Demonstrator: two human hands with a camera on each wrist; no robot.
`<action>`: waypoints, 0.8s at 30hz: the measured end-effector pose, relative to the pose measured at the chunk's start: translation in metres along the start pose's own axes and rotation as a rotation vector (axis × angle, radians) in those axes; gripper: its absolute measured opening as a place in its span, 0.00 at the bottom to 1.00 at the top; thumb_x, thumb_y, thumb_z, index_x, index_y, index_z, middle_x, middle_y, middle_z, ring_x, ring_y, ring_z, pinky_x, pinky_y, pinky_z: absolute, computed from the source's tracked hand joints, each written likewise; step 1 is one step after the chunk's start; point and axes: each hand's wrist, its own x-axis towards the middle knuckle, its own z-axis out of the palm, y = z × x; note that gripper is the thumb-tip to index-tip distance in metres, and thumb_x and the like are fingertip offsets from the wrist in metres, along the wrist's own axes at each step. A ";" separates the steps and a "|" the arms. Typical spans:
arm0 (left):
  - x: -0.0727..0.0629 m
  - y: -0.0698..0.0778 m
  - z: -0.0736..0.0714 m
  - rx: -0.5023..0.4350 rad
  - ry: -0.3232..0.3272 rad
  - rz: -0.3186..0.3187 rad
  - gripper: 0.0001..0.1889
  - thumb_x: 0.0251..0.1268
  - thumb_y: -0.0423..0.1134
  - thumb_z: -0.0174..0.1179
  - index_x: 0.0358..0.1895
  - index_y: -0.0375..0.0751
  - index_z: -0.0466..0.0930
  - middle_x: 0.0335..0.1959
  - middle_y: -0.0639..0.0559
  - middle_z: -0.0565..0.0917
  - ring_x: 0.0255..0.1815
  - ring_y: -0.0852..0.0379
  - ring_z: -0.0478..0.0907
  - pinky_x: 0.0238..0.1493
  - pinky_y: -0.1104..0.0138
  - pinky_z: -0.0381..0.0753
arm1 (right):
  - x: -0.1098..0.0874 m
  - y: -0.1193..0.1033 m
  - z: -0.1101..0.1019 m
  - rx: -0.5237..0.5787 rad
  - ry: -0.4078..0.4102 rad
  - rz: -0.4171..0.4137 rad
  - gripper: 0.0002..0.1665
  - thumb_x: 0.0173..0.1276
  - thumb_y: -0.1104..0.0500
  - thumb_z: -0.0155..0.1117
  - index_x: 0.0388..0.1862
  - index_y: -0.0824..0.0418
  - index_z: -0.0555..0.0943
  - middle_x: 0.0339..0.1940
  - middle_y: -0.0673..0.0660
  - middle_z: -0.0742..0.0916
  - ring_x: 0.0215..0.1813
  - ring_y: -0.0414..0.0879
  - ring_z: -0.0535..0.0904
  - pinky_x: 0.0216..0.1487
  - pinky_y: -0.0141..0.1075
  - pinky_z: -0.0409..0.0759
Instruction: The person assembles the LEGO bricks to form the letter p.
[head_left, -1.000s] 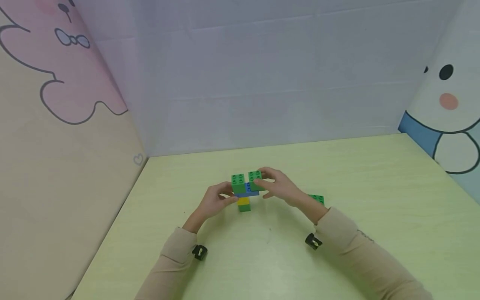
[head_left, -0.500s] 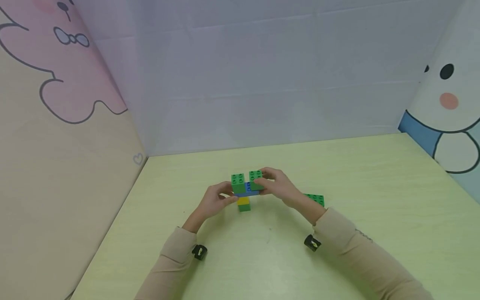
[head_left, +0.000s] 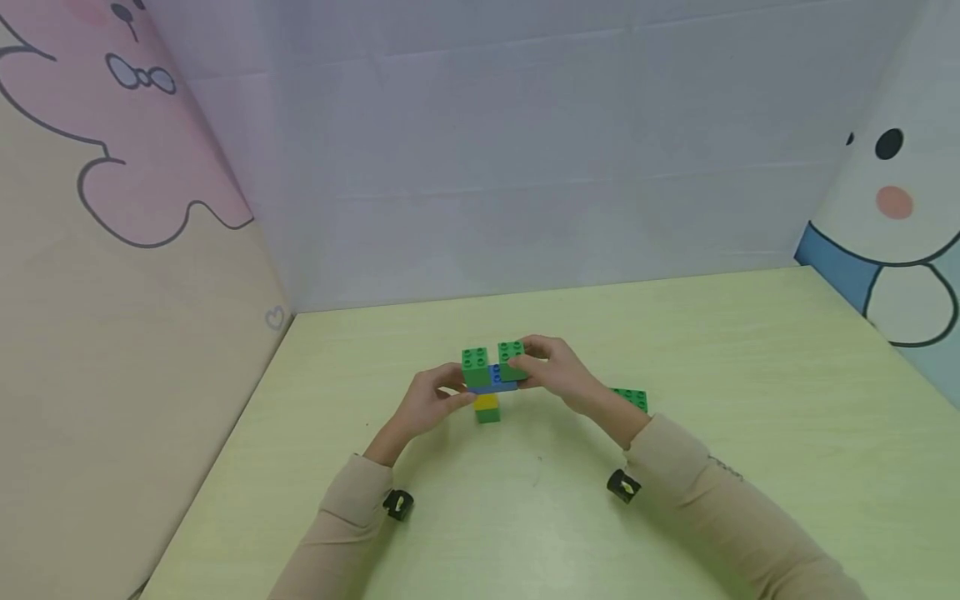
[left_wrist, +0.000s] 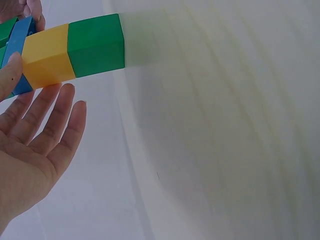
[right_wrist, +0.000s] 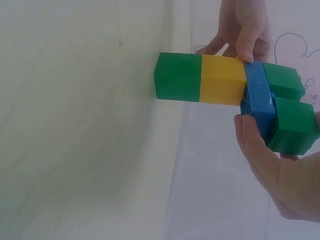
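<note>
A small tower of toy building bricks stands between my hands. Its bottom is a green brick [head_left: 488, 414], with a yellow brick [right_wrist: 223, 80] above it. Across the top lies a flatter blue brick [right_wrist: 258, 97], jutting out to the right. On the blue brick sit a left green brick [head_left: 476, 367] and a right green brick [right_wrist: 295, 125]; the right one looks slightly tilted. My left hand [head_left: 431, 402] grips the blue brick from the left, thumb in front. With my right hand [head_left: 562, 377] I hold the right green brick, one finger touching the blue brick's underside.
Another green brick [head_left: 633, 399] lies on the pale yellow table [head_left: 480, 517], partly hidden behind my right forearm. Walls with cartoon figures stand on the left and right, and a plain pale wall [head_left: 525, 167] rises behind the table.
My right fingers have moved in slightly under the blue brick, and the right green brick has shifted a touch to the right. The left hand stays put.
</note>
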 end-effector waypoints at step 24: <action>0.011 -0.039 0.007 -0.014 -0.003 -0.001 0.18 0.58 0.31 0.60 0.53 0.34 0.75 0.40 0.42 0.82 0.41 0.48 0.78 0.36 0.66 0.78 | 0.001 0.002 -0.008 0.000 -0.087 -0.043 0.19 0.68 0.62 0.50 0.55 0.70 0.67 0.46 0.73 0.73 0.39 0.61 0.80 0.43 0.51 0.77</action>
